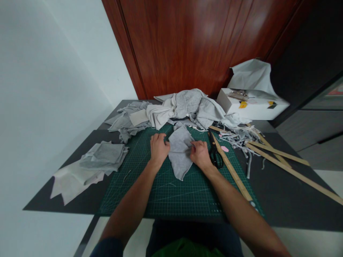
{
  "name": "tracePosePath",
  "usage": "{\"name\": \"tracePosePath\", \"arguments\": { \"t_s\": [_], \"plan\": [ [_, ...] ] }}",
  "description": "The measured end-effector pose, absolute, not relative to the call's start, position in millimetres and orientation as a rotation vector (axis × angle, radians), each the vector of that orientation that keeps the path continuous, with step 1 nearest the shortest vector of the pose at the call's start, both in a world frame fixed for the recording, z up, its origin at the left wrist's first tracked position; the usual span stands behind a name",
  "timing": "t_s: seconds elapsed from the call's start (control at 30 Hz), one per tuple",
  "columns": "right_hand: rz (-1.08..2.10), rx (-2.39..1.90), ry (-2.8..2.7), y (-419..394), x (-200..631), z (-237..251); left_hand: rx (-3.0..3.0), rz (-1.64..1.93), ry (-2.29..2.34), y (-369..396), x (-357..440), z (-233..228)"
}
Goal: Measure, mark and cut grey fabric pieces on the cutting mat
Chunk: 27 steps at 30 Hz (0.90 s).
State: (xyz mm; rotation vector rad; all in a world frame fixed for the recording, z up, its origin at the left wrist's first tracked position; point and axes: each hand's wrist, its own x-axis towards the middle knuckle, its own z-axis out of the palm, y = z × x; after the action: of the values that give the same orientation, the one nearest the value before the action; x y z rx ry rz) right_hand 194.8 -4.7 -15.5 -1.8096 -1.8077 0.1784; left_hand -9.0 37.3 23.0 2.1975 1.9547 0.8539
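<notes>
A grey fabric piece (180, 152) lies crumpled on the green cutting mat (171, 194). My left hand (158, 147) grips its left edge with fingers curled. My right hand (199, 154) pinches its right edge. Black scissors (214, 151) lie on the mat just right of my right hand, beside a long wooden ruler (232, 171).
A heap of grey cloth (184, 107) fills the back of the dark table. Folded grey squares (103, 156) are stacked at the left over pale sheets (72, 182). A white box (252, 103) stands back right. Wooden strips (284, 160) and fabric scraps (238, 137) lie at the right.
</notes>
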Motion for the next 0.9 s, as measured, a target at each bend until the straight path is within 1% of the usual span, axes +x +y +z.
{"name": "tracePosePath", "arguments": {
  "t_s": [0.07, 0.13, 0.2, 0.27, 0.33, 0.37, 0.4, 0.43, 0.5, 0.57, 0.7, 0.8, 0.9],
  "plan": [
    [0.210, -1.619, -1.764, -8, 190, -11, 2.225, 0.876, 1.578, 30, -3, 27],
    [0.298, -1.400, -1.800, -14, 183, -6, 2.206, 0.798, 1.244, 23, 4, 26],
    [0.396, -1.213, -1.886, -20, 176, -3, 2.162, 0.812, 1.183, 20, 9, 23],
    [0.443, -1.146, -1.922, -24, 171, -3, 2.018, 0.919, 1.317, 25, 7, 19],
    [0.429, -1.200, -1.872, -23, 171, -7, 1.728, 1.117, 1.454, 36, -2, 17],
    [0.411, -1.241, -1.838, -21, 173, -11, 1.519, 1.280, 1.489, 43, -7, 17],
    [0.393, -1.276, -1.812, -18, 175, -15, 1.268, 1.437, 1.474, 50, -13, 18],
    [0.376, -1.297, -1.800, -14, 178, -21, 0.996, 1.512, 1.427, 57, -19, 19],
    [0.357, -1.315, -1.827, -6, 182, -32, 0.528, 1.571, 1.324, 68, -28, 21],
    [0.330, -1.305, -1.860, 1, 184, -42, 0.331, 1.561, 1.246, 74, -34, 24],
    [0.292, -1.284, -1.940, 7, 176, -49, 0.108, 1.577, 0.979, 75, -38, 28],
    [0.300, -1.335, -2.054, 4, 169, -43, 0.179, 1.520, 0.816, 72, -32, 29],
    [0.317, -1.430, -2.201, -2, 167, -32, 0.324, 1.375, 0.824, 71, -23, 24]
  ]
}}
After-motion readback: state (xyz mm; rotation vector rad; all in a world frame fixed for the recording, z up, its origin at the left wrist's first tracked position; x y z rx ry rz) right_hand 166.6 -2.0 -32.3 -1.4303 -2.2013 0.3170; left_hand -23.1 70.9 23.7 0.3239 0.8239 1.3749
